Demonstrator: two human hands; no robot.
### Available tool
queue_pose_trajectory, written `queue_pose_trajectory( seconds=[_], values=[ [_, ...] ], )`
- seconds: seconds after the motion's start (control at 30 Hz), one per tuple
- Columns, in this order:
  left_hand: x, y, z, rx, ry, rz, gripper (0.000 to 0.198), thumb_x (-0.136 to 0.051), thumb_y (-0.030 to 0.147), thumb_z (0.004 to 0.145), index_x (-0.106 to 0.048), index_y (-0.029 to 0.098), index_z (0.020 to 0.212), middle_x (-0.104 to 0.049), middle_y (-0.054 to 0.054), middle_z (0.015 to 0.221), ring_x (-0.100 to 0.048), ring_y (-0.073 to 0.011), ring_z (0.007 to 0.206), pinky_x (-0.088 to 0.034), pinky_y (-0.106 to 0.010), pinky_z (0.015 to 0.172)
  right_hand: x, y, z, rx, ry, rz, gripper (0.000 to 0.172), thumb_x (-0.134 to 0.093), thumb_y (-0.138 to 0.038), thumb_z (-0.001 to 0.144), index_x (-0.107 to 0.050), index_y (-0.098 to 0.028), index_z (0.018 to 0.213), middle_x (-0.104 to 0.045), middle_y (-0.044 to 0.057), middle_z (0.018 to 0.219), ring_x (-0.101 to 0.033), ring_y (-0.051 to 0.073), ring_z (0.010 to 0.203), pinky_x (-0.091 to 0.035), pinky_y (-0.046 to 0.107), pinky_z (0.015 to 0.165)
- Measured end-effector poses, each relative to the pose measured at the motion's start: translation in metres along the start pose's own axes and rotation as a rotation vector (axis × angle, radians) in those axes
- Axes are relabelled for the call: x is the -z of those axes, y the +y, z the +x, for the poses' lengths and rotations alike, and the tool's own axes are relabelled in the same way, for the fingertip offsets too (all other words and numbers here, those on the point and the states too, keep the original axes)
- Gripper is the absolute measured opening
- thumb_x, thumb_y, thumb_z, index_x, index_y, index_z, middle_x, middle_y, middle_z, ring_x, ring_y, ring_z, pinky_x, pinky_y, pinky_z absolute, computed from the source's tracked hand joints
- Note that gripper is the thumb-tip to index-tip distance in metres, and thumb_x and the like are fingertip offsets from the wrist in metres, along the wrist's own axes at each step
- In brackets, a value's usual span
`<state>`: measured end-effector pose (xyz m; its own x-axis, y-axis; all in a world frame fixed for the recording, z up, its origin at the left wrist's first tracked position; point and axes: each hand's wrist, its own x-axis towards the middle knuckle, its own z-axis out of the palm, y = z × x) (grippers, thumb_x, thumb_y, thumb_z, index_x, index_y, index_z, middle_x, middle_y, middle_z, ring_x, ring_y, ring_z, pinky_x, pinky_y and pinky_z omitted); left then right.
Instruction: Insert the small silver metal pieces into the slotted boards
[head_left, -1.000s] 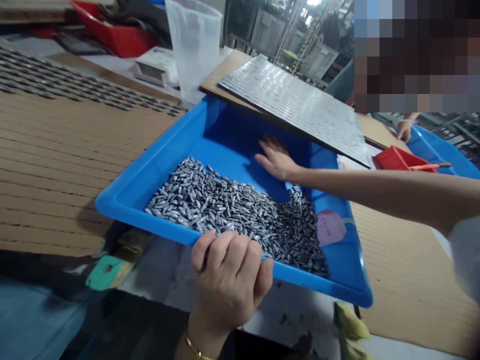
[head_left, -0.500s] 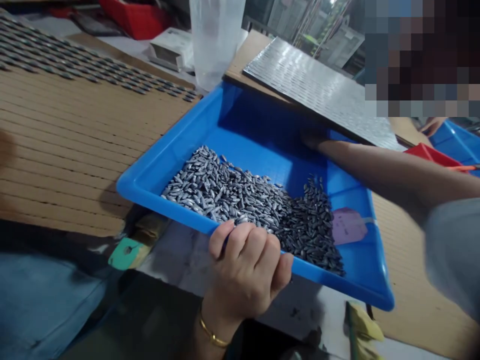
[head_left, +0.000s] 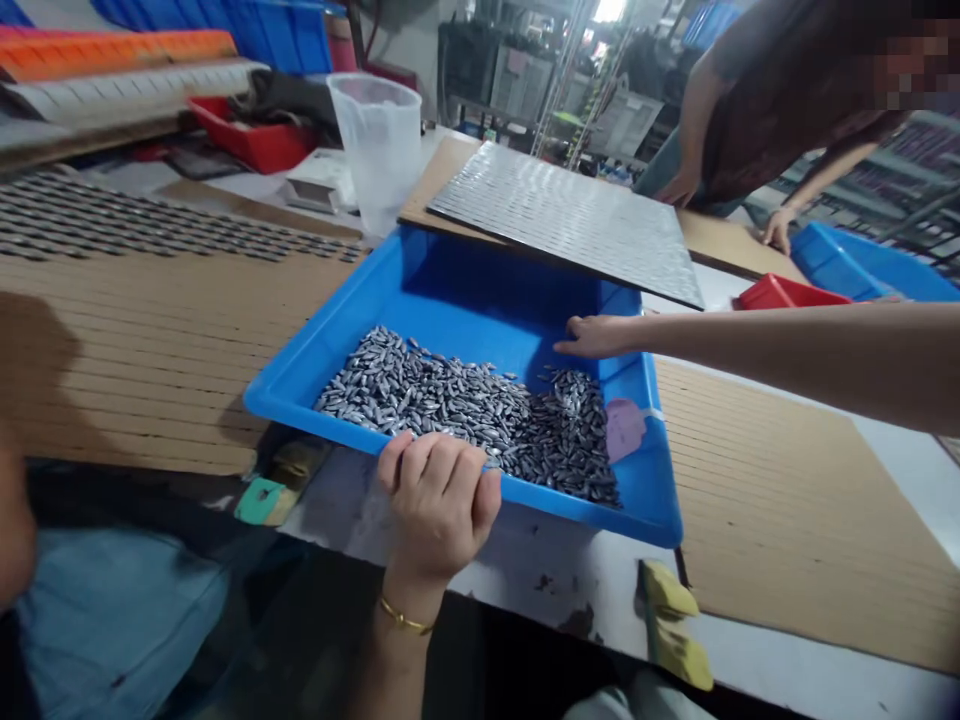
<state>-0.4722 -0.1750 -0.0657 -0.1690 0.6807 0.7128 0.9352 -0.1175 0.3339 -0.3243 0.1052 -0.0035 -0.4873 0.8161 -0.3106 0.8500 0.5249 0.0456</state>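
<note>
A blue plastic bin (head_left: 465, 463) sits tilted toward me on the table, with a heap of small grey spindle-shaped pieces (head_left: 450, 395) along its near side. My left hand (head_left: 439, 490), with a gold bangle at the wrist, is closed over the bin's near rim. From the right edge my right arm reaches across the bin's right wall. My right hand (head_left: 596, 337) is inside, above the bin floor behind the pieces, its fingers stretched out and nothing visible in them. A pink tag (head_left: 624, 430) hangs on the right inner wall.
Grooved brown boards (head_left: 787, 500) lie on both sides; the left one carries rows of spindle pieces (head_left: 172, 222). Behind the bin are a silvery ridged sheet (head_left: 570, 220) and a clear plastic jug (head_left: 379, 150). A co-worker's hands (head_left: 780, 228) are at the back right, near another blue bin (head_left: 862, 260).
My right hand has come forward from the bin's shaded back right corner and now shows fully. My left hand keeps its grip on the rim. My view has shifted, showing more of the background.
</note>
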Motion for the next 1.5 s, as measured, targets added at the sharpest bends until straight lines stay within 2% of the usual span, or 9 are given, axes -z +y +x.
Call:
queue_pose_trajectory(
  seconds=[0.13,0.4,0.5,0.6,0.8,0.93,1.07,1.3,1.5],
  values=[
    [-0.002,0.001,-0.001,0.02,0.004,-0.002,0.009,-0.052,0.025,0.083,-0.06,0.022,0.081,-0.066,-0.003,0.079,-0.057,-0.0232,0.089,-0.03,-0.047,0.098,-0.016,-0.027,-0.027,0.014,-0.308,-0.007,0.08,-0.044,-0.072,0.081,-0.048,-0.008,0.129,-0.067,0.021,0.102,-0.067,0.032,0.09,-0.053,0.041,0.077],
    [0.002,0.005,0.0,0.056,-0.015,0.009,0.014,-0.048,0.021,0.084,-0.061,0.022,0.078,-0.067,-0.004,0.079,-0.056,-0.0222,0.089,-0.028,-0.046,0.099,-0.012,-0.079,-0.091,0.206,-0.484,0.271,0.081,-0.042,-0.075,0.079,-0.048,-0.013,0.13,-0.068,0.017,0.093,-0.067,0.031,0.079,-0.053,0.042,0.069],
    [0.003,0.007,0.0,0.067,-0.024,0.011,0.015,-0.047,0.021,0.084,-0.061,0.022,0.08,-0.067,-0.004,0.08,-0.056,-0.022,0.09,-0.028,-0.046,0.099,-0.005,-0.06,-0.084,0.456,-0.357,0.221,0.068,-0.046,-0.063,0.084,-0.047,-0.016,0.134,-0.066,0.018,0.104,-0.065,0.034,0.089,-0.052,0.049,0.075],
    [0.003,0.01,0.002,0.083,-0.009,0.015,0.017,-0.045,0.02,0.084,-0.06,0.022,0.077,-0.066,-0.003,0.078,-0.056,-0.0212,0.088,-0.028,-0.045,0.099,-0.019,-0.035,-0.073,0.753,-0.045,0.114,0.09,-0.056,-0.065,0.077,-0.029,-0.016,0.147,-0.039,0.023,0.143,-0.042,0.043,0.126,-0.042,0.058,0.095],
    [0.002,0.015,0.004,0.14,0.004,0.037,0.019,-0.043,0.018,0.083,-0.059,0.022,0.072,-0.065,-0.003,0.074,-0.057,-0.0209,0.086,-0.028,-0.045,0.099,-0.069,-0.056,-0.049,1.063,0.03,0.095,0.113,-0.05,-0.08,0.069,-0.007,-0.017,0.152,-0.002,0.024,0.156,-0.007,0.046,0.141,-0.013,0.069,0.105],
    [0.0,0.018,0.003,0.164,0.015,0.056,0.02,-0.042,0.019,0.083,-0.059,0.021,0.071,-0.064,-0.003,0.074,-0.056,-0.0214,0.085,-0.028,-0.047,0.098,-0.075,-0.09,-0.033,1.085,0.177,0.114,0.112,-0.052,-0.082,0.064,-0.015,-0.022,0.151,-0.009,0.024,0.154,-0.012,0.05,0.136,-0.014,0.072,0.099],
    [0.0,0.02,0.003,0.188,0.005,0.1,0.022,-0.041,0.02,0.083,-0.058,0.021,0.069,-0.063,-0.005,0.073,-0.055,-0.0223,0.085,-0.03,-0.047,0.097,-0.071,-0.107,-0.04,1.063,0.289,0.153,0.083,-0.054,-0.069,0.075,-0.039,-0.022,0.141,-0.032,0.023,0.142,-0.033,0.044,0.123,-0.032,0.061,0.093],
    [-0.001,0.017,0.002,0.163,-0.017,0.136,0.02,-0.041,0.02,0.082,-0.057,0.021,0.07,-0.062,-0.005,0.073,-0.054,-0.0227,0.085,-0.032,-0.046,0.095,-0.064,-0.112,-0.058,1.074,0.157,0.16,0.052,-0.051,-0.051,0.083,-0.053,-0.022,0.126,-0.053,0.016,0.114,-0.054,0.029,0.094,-0.046,0.036,0.068],
    [0.011,0.024,0.007,0.231,-0.1,0.081,0.016,-0.046,0.022,0.085,-0.06,0.022,0.077,-0.064,-0.004,0.08,-0.056,-0.0214,0.089,-0.031,-0.046,0.101,-0.045,-0.109,-0.052,0.75,-0.03,0.743,0.025,-0.067,-0.019,0.062,-0.068,-0.021,0.087,-0.064,0.002,0.079,-0.059,0.019,0.076,-0.043,0.028,0.069]
  ],
)
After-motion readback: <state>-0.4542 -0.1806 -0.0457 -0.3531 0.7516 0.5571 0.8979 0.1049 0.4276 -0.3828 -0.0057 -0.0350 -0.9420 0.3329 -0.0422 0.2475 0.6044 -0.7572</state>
